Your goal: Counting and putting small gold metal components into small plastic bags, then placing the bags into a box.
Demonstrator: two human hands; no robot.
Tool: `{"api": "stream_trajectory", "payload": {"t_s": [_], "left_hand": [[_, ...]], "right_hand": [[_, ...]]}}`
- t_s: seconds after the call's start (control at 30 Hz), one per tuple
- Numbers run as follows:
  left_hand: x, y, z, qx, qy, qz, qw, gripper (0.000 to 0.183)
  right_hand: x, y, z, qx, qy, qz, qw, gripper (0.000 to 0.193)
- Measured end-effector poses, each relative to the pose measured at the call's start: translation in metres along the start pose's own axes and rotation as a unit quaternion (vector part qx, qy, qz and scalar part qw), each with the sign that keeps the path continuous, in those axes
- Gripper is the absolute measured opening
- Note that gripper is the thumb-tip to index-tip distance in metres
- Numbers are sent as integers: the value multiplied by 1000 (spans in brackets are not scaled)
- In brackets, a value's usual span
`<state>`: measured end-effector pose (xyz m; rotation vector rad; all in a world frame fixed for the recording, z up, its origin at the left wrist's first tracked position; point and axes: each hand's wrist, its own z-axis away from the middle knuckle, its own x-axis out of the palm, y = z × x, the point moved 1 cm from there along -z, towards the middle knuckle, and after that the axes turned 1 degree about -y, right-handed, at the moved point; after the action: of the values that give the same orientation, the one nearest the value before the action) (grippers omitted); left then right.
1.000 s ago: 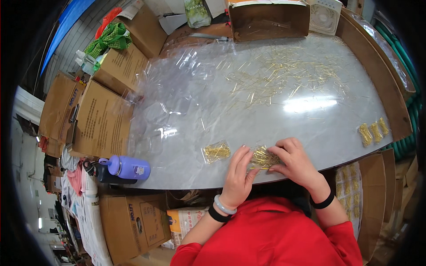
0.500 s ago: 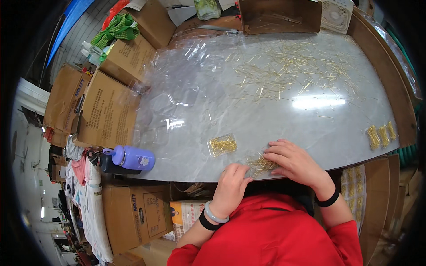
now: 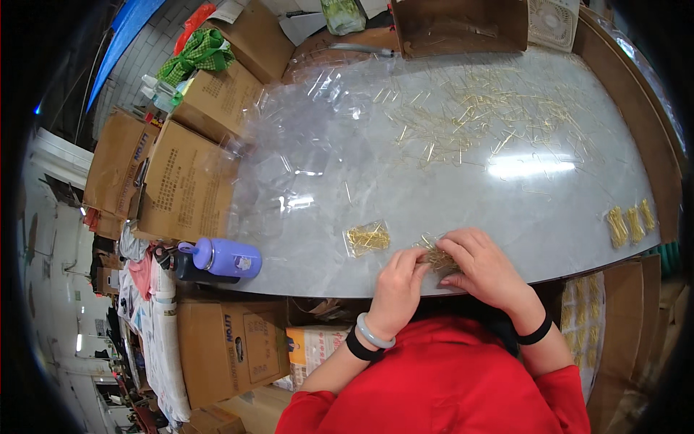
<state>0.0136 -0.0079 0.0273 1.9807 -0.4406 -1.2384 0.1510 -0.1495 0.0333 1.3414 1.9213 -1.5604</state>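
Note:
Both my hands meet at the table's front edge around a bunch of thin gold wire hooks point(image 3: 434, 258). My left hand point(image 3: 399, 281) pinches the bunch from its left side. On the other side, the curled fingers and thumb of my right hand point(image 3: 483, 266) close round it, hiding part of the wires. Just left of them lies a clear plastic bag point(image 3: 367, 238) with gold hooks inside. Farther back, many loose gold hooks point(image 3: 477, 116) are scattered over the grey table point(image 3: 332, 267).
Clear plastic bags point(image 3: 296, 137) spread over the table's left side. A purple bottle point(image 3: 230, 258) lies at the front left beside cardboard boxes point(image 3: 189, 181). Several bundles of hooks point(image 3: 632, 226) rest at the right edge. An open box point(image 3: 463, 29) and a white fan point(image 3: 552, 24) stand at the back.
My left hand has moved right and up to the hooks and now pinches them. My right hand has closed round the bunch, which was spread more loosely before.

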Motion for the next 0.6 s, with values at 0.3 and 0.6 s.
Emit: {"api": "stream_trajectory", "payload": {"t_s": [0.3, 0.6], "left_hand": [[-17, 4, 20, 52, 1, -107, 993, 44], [-11, -3, 2, 51, -64, -109, 991, 56]], "right_hand": [[-1, -3, 0, 6, 11, 42, 999, 59], [-1, 6, 2, -94, -54, 16, 994, 50]]}}
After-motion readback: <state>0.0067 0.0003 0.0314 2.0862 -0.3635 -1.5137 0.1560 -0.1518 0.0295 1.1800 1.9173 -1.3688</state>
